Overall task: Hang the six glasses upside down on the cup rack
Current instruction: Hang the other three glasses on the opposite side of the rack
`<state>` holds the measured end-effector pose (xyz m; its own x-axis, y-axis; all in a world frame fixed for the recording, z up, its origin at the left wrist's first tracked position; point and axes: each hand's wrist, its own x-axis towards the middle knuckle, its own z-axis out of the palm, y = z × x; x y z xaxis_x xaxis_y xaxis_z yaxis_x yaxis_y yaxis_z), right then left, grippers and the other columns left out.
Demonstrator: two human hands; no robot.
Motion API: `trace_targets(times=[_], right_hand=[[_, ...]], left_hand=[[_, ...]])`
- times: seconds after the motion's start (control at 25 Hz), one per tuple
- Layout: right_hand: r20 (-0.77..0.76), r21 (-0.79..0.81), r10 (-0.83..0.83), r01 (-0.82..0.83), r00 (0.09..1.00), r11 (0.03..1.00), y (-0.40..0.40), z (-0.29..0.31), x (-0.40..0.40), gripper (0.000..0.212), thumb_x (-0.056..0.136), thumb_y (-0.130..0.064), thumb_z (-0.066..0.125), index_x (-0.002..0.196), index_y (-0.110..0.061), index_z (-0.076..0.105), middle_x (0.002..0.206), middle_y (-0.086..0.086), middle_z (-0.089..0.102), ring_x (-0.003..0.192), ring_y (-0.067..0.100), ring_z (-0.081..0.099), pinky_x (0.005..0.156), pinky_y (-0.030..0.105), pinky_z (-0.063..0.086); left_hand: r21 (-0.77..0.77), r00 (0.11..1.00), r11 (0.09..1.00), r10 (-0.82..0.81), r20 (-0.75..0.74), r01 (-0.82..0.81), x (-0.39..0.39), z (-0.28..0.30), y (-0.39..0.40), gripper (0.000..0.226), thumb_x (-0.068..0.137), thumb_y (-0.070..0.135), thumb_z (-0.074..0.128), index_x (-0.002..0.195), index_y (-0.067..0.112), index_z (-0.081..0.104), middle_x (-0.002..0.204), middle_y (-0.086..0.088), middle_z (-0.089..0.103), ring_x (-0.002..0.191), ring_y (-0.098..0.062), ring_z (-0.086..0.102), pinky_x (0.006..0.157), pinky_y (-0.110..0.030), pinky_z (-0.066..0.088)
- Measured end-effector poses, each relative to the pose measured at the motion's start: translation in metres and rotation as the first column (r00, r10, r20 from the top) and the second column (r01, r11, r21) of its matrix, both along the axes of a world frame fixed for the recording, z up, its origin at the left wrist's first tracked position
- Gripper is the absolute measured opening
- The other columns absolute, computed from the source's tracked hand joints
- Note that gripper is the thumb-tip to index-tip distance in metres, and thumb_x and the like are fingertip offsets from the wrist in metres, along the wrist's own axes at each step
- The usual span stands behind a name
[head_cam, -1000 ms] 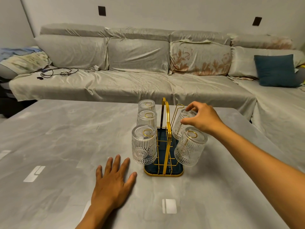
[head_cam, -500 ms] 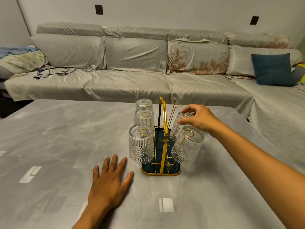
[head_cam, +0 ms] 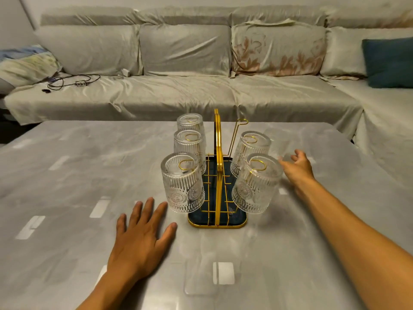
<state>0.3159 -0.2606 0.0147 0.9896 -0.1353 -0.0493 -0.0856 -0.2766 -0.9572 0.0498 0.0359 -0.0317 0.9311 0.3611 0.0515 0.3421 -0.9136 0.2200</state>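
Observation:
A gold wire cup rack (head_cam: 217, 133) on a dark blue base stands mid-table. Three ribbed clear glasses hang upside down on its left side: front (head_cam: 183, 186), middle (head_cam: 190, 146), back (head_cam: 190, 122). Two more hang on its right, front (head_cam: 257, 186) and behind it (head_cam: 251, 151). The back right peg (head_cam: 242, 121) is bare. My left hand (head_cam: 140, 238) lies flat on the table, just left of the rack's base. My right hand (head_cam: 297, 167) hovers low to the right of the rack, fingers spread, holding nothing. A faint clear patch beyond its fingers is too blurred to identify.
The grey marble-look table (head_cam: 67, 175) reflects ceiling lights. Behind it runs a long sofa (head_cam: 178, 92) under grey covers, with a tangled cable (head_cam: 71, 80) at the left and a teal cushion (head_cam: 388, 62) at the right.
My right hand has let go of the rear right glass and swung down to the right of the rack. The view has moved closer to the rack. My left hand stays put.

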Motion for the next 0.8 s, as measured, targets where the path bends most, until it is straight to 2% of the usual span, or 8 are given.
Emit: trace_targets(times=[0.2, 0.28, 0.36, 0.44, 0.52, 0.6, 0.72, 0.8], right_hand=[[0.025, 0.129, 0.059, -0.062, 0.998, 0.990, 0.016, -0.013, 0.031, 0.105, 0.058, -0.020, 0.087, 0.143, -0.026, 0.028, 0.140, 0.004, 0.049, 0.118, 0.026, 0.053, 0.097, 0.045, 0.047], [0.029, 0.101, 0.049, -0.051, 0.998, 0.994, 0.018, -0.015, 0.038, 0.095, 0.058, -0.021, 0.087, 0.138, -0.025, 0.035, 0.130, 0.000, 0.055, 0.110, 0.024, 0.057, 0.086, 0.037, 0.051], [0.033, 0.008, 0.018, -0.018, 0.999, 1.000, 0.018, -0.014, 0.038, 0.084, 0.058, -0.024, 0.086, 0.129, -0.023, 0.042, 0.120, -0.001, 0.059, 0.099, 0.020, 0.058, 0.073, 0.027, 0.047], [0.033, -0.020, -0.028, 0.028, 0.999, 0.999, 0.019, -0.012, 0.036, 0.081, 0.053, -0.027, 0.087, 0.123, -0.022, 0.047, 0.117, -0.001, 0.061, 0.094, 0.020, 0.059, 0.075, 0.029, 0.049], [0.062, 0.048, -0.067, 0.064, 0.996, 0.997, 0.017, -0.004, 0.033, 0.080, 0.046, -0.028, 0.087, 0.118, -0.022, 0.051, 0.112, 0.002, 0.065, 0.093, 0.021, 0.063, 0.082, 0.037, 0.054], [0.105, 0.068, -0.048, 0.041, 0.993, 0.997, 0.010, 0.017, 0.028, 0.079, 0.045, -0.030, 0.085, 0.116, -0.020, 0.053, 0.110, 0.004, 0.066, 0.091, 0.021, 0.064, 0.082, 0.039, 0.054], [0.169, -0.044, 0.065, -0.058, 0.983, 0.997, -0.007, 0.069, 0.019, 0.075, 0.049, -0.034, 0.084, 0.116, -0.020, 0.054, 0.111, 0.003, 0.065, 0.093, 0.018, 0.062, 0.072, 0.031, 0.048], [0.228, -0.047, 0.061, -0.052, 0.972, 0.998, -0.017, 0.111, 0.013, 0.070, 0.050, -0.038, 0.085, 0.111, -0.026, 0.052, 0.111, 0.000, 0.060, 0.091, 0.014, 0.059, 0.067, 0.027, 0.045]], left_hand=[[0.026, 1.000, 1.000, -0.007, -0.011, 0.007, 0.000, -0.001, 0.002, 0.077, 0.077, 0.076, -0.002, 0.148, 0.046, -0.004, 0.161, 0.012, -0.013, 0.146, -0.011, -0.019, 0.118, -0.045, -0.010], [0.023, 1.000, 1.000, -0.006, -0.009, 0.006, 0.001, -0.001, 0.002, 0.077, 0.076, 0.077, -0.004, 0.147, 0.047, -0.006, 0.158, 0.014, -0.017, 0.143, -0.008, -0.023, 0.118, -0.044, -0.010], [0.016, 1.000, 1.000, -0.012, -0.005, 0.012, 0.001, 0.001, 0.002, 0.077, 0.075, 0.077, -0.004, 0.147, 0.048, -0.007, 0.156, 0.016, -0.020, 0.142, -0.007, -0.024, 0.117, -0.043, -0.011], [0.010, 1.000, 1.000, -0.012, -0.008, 0.012, -0.001, 0.000, 0.002, 0.075, 0.075, 0.078, -0.004, 0.144, 0.050, -0.012, 0.153, 0.017, -0.022, 0.142, -0.007, -0.024, 0.117, -0.043, -0.013], [0.001, 1.000, 1.000, -0.006, -0.006, 0.006, 0.000, 0.000, 0.002, 0.073, 0.075, 0.079, -0.006, 0.141, 0.051, -0.016, 0.153, 0.018, -0.023, 0.141, -0.006, -0.026, 0.117, -0.043, -0.013], [0.002, 1.000, 1.000, -0.003, -0.002, 0.003, 0.001, -0.002, 0.004, 0.075, 0.075, 0.079, -0.005, 0.144, 0.050, -0.012, 0.156, 0.016, -0.021, 0.140, -0.005, -0.027, 0.117, -0.044, -0.013], [-0.007, 1.000, 1.000, -0.011, -0.006, 0.011, 0.000, -0.003, 0.005, 0.077, 0.077, 0.078, -0.002, 0.147, 0.046, -0.005, 0.160, 0.013, -0.015, 0.142, -0.007, -0.023, 0.117, -0.045, -0.012], [-0.015, 1.000, 1.000, -0.010, 0.005, 0.010, 0.000, -0.002, 0.003, 0.077, 0.077, 0.077, 0.000, 0.148, 0.046, -0.003, 0.161, 0.011, -0.012, 0.145, -0.010, -0.020, 0.117, -0.046, -0.011]])
